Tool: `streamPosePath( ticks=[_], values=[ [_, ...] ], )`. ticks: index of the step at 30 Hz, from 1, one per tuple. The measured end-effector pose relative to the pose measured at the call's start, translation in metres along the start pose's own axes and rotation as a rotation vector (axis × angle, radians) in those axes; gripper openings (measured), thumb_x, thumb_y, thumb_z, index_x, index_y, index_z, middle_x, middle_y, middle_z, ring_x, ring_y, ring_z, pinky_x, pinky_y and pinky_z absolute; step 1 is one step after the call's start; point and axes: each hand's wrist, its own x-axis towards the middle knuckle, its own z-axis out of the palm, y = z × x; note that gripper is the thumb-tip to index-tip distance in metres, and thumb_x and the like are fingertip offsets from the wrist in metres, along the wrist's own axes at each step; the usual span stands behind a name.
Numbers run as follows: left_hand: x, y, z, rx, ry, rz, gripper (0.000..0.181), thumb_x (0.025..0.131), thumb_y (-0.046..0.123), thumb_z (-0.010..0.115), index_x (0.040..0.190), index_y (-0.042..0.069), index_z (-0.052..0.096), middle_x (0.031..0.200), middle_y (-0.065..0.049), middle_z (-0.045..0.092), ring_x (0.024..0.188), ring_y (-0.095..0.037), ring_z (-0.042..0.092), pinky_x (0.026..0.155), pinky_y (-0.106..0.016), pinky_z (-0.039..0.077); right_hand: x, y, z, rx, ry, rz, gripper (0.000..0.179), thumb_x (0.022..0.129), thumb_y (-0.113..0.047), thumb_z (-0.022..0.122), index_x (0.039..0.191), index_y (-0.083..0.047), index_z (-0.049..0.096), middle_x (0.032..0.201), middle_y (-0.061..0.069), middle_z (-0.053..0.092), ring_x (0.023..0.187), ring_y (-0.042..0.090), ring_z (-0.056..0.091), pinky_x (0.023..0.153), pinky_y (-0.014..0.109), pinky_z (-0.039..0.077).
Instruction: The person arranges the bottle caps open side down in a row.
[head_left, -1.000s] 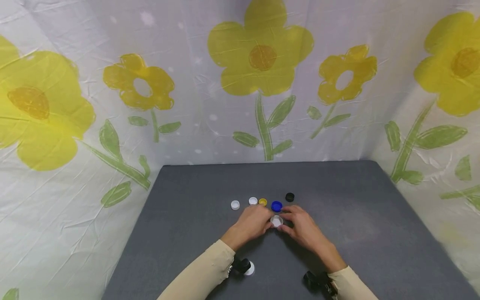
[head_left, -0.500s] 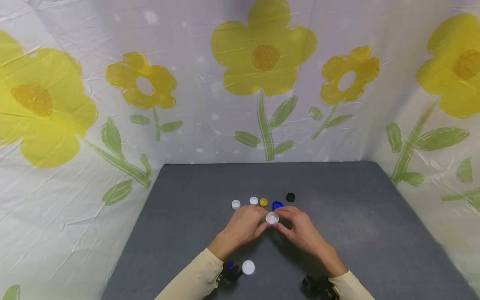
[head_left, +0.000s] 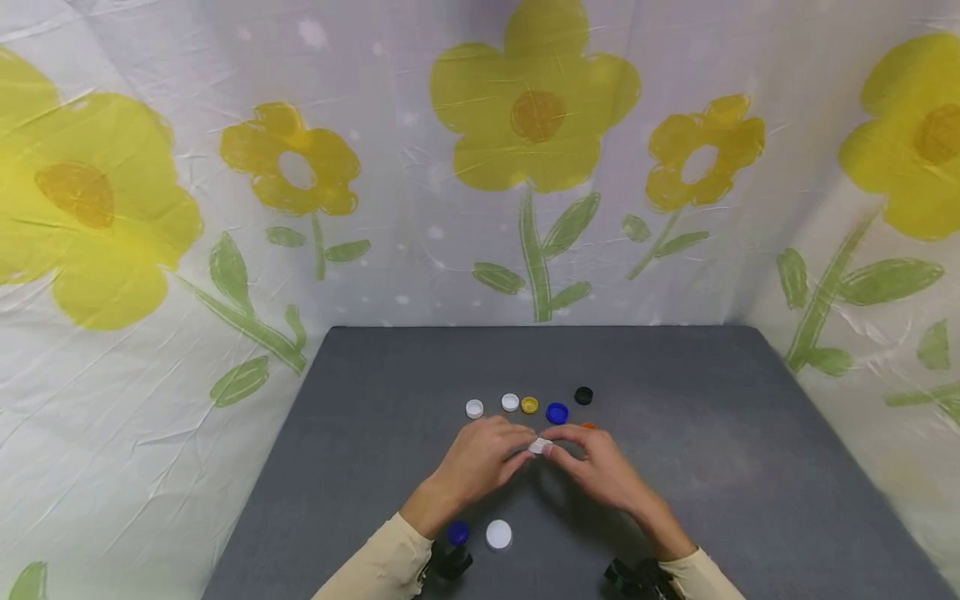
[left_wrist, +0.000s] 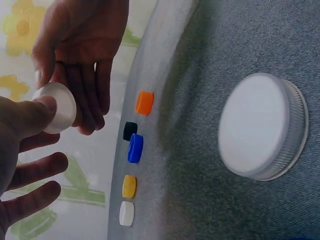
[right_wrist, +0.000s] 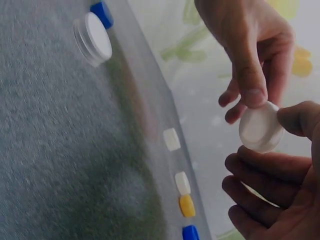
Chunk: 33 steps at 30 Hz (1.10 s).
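Note:
A round white bottle cap (head_left: 539, 446) is held up between both hands above the table, its edge turned up in the head view. My left hand (head_left: 480, 458) pinches it, the thumb lying across one face in the left wrist view. My right hand (head_left: 600, 467) grips the cap's opposite edge between thumb and fingers. In the right wrist view the cap (right_wrist: 261, 131) looks shallow, with a raised rim. Beyond the hands sit a blue cap (head_left: 557, 413), a yellow cap (head_left: 529, 405) and an orange cap (left_wrist: 144, 102), partly hidden by my right hand in the head view.
A black cap (head_left: 583, 395) and two white caps, one at the left (head_left: 474, 408), complete the far row on the grey table (head_left: 675, 358). Nearer me lie a larger white lid (head_left: 498, 535) and a dark blue cap (head_left: 458, 532). Flowered cloth walls (head_left: 420, 283) surround the table.
The white cap has been lifted and tilted from face-up to edge-up between the hands. My left forearm has shifted left, uncovering the dark blue cap; the orange cap now shows behind my right hand.

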Motion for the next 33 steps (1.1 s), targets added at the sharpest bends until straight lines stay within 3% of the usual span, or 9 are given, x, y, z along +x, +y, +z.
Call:
streamPosePath(
  ticks=[6,12,14,17,21,24,33],
  values=[
    [-0.004,0.001,0.0,-0.073,0.026,-0.044,0.014,0.091,0.026,0.075,0.103,0.021,0.077,0.104,0.012,0.076,0.093,-0.008,0.07,0.081,-0.03,0.055,-0.002,0.001,0.005,0.054,-0.014,0.011,0.018,0.098,-0.044,0.062,0.109,-0.035,0.073,0.109,-0.018,0.071,0.108,0.007,0.066,0.093,0.043,0.053],
    [-0.006,0.003,-0.003,-0.146,0.032,-0.185,0.012,0.091,0.026,0.075,0.101,0.021,0.078,0.098,0.01,0.077,0.085,-0.006,0.069,0.073,-0.028,0.055,-0.001,0.002,0.007,-0.056,0.146,-0.141,0.023,0.091,-0.034,0.074,0.113,-0.026,0.074,0.117,-0.011,0.071,0.113,0.012,0.066,0.094,0.042,0.053],
    [-0.007,0.003,-0.004,-0.226,0.034,-0.248,0.012,0.09,0.025,0.076,0.101,0.02,0.079,0.094,0.009,0.077,0.079,-0.004,0.066,0.068,-0.024,0.053,-0.001,0.002,0.008,-0.101,0.204,-0.212,0.031,0.086,-0.028,0.08,0.116,-0.022,0.073,0.12,-0.008,0.07,0.116,0.015,0.065,0.097,0.042,0.051],
    [-0.006,0.002,-0.005,-0.427,0.019,-0.36,0.012,0.09,0.024,0.076,0.1,0.017,0.08,0.09,0.007,0.077,0.07,0.0,0.064,0.063,-0.019,0.051,0.0,0.002,0.008,-0.141,0.253,-0.314,0.044,0.079,-0.022,0.086,0.121,-0.019,0.072,0.124,-0.004,0.069,0.118,0.016,0.064,0.102,0.033,0.049],
    [-0.006,0.0,-0.007,-0.661,-0.027,-0.514,0.014,0.091,0.024,0.075,0.099,0.014,0.08,0.089,0.006,0.077,0.07,0.001,0.065,0.064,-0.019,0.052,0.001,0.0,0.008,-0.135,0.265,-0.432,0.055,0.075,-0.016,0.088,0.127,-0.016,0.069,0.127,0.0,0.068,0.12,0.018,0.062,0.108,0.019,0.04],
    [-0.006,-0.002,-0.009,-0.752,-0.069,-0.596,0.015,0.091,0.026,0.075,0.097,0.014,0.08,0.086,0.005,0.077,0.073,-0.002,0.066,0.066,-0.021,0.052,0.002,-0.001,0.009,-0.118,0.264,-0.483,0.057,0.074,-0.013,0.089,0.127,-0.014,0.069,0.127,0.0,0.067,0.119,0.019,0.061,0.109,0.016,0.036],
    [-0.01,-0.002,-0.007,-1.064,-0.167,-0.749,0.018,0.094,0.023,0.071,0.101,0.008,0.079,0.09,-0.017,0.077,0.086,-0.033,0.074,0.078,-0.05,0.058,0.0,0.0,0.014,-0.114,0.283,-0.545,0.051,0.073,-0.012,0.089,0.121,-0.009,0.071,0.124,0.002,0.069,0.116,0.022,0.062,0.11,0.017,0.035]
  ],
)
